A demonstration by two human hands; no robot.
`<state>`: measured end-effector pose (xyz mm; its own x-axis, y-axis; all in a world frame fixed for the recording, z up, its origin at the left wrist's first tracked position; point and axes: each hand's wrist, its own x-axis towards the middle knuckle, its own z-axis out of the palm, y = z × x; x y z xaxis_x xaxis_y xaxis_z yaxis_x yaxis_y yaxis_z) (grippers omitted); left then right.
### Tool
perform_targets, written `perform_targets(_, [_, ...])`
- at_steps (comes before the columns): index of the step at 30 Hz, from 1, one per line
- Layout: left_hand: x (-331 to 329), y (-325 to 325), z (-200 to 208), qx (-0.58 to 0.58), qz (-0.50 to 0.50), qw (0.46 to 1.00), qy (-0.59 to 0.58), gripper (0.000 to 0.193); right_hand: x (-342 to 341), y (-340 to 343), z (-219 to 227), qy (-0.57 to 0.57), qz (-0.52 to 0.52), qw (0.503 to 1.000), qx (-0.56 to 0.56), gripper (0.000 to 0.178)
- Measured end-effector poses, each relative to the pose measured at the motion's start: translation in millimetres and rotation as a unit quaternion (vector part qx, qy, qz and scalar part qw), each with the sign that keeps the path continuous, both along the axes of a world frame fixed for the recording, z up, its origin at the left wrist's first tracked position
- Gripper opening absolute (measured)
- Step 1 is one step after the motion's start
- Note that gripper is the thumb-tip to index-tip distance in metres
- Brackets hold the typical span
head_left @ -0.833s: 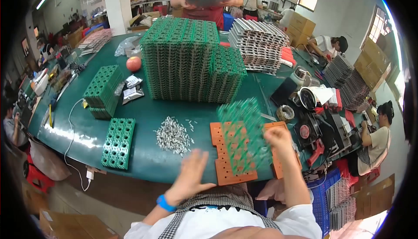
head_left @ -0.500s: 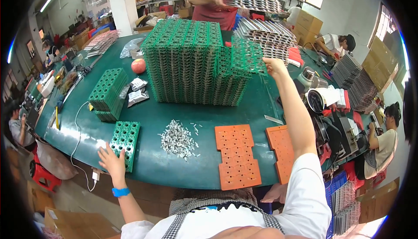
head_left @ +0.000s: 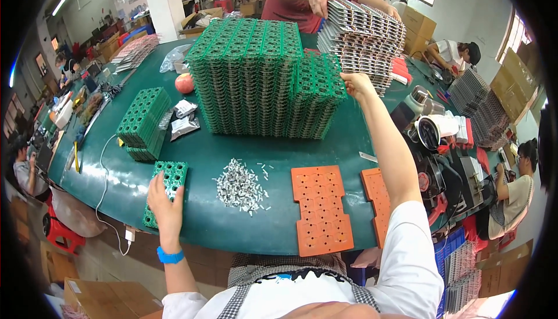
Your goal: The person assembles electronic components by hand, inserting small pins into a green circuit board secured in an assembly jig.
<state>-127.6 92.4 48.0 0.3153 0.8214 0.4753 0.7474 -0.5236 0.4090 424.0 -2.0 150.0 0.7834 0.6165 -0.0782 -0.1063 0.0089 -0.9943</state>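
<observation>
My right hand (head_left: 360, 86) reaches to the far right of the tall green circuit board stack (head_left: 250, 81). Its fingers pinch the right edge of a green circuit board panel (head_left: 318, 68), which lies on top of the lower stack there. Nearer to me on the left, my left hand (head_left: 167, 204) is open over a single green circuit board panel (head_left: 176, 172), covering part of it. Whether the palm touches that panel I cannot tell. A heap of small white parts (head_left: 239, 186) lies between the panel and a notched orange tray (head_left: 321, 208).
A second orange tray (head_left: 376, 194) is partly behind my right forearm. A shorter green board stack (head_left: 142, 115), silver packets (head_left: 185, 126) and an apple (head_left: 184, 83) stand left. Across the table, a person in red handles a stack of metallic panels (head_left: 363, 40). A knife blade (head_left: 368, 157) lies right.
The panel in my right hand has gone from raised and tilted to flat on the lower stack. My left hand has moved right, over the single panel. The co-worker's lifted panels are down on the metallic stack.
</observation>
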Motion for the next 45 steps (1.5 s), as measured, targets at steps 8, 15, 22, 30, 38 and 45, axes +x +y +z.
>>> perform_targets(8, [119.7,-21.9,41.0,-0.024,-0.26,0.961,-0.096,0.043,0.5,-5.1,2.8,0.008,-0.002,1.0,-0.007,0.009])
perform_targets(15, [238.2,8.2,62.8,-0.348,-0.391,0.804,-0.283,0.025,-10.3,8.7,-1.5,0.013,0.013,1.0,0.001,0.01])
perform_targets(22, [291.3,5.0,68.0,-0.484,-0.326,0.736,-0.344,0.025,-0.5,2.6,-7.9,0.017,0.004,1.0,0.002,0.012])
perform_targets(30, [302.1,-0.7,75.7,-0.495,-0.302,0.727,-0.368,0.028,5.1,1.4,-12.2,0.003,0.05,0.999,0.018,0.014])
perform_targets(38, [310.7,-4.0,76.2,-0.516,-0.28,0.709,-0.39,0.026,21.9,8.5,-23.6,0.007,0.056,0.998,-0.013,0.011])
perform_targets(45, [312.7,-10.0,72.6,-0.498,-0.272,0.718,-0.403,0.023,4.0,16.1,-16.0,0.015,0.036,0.999,0.014,0.02])
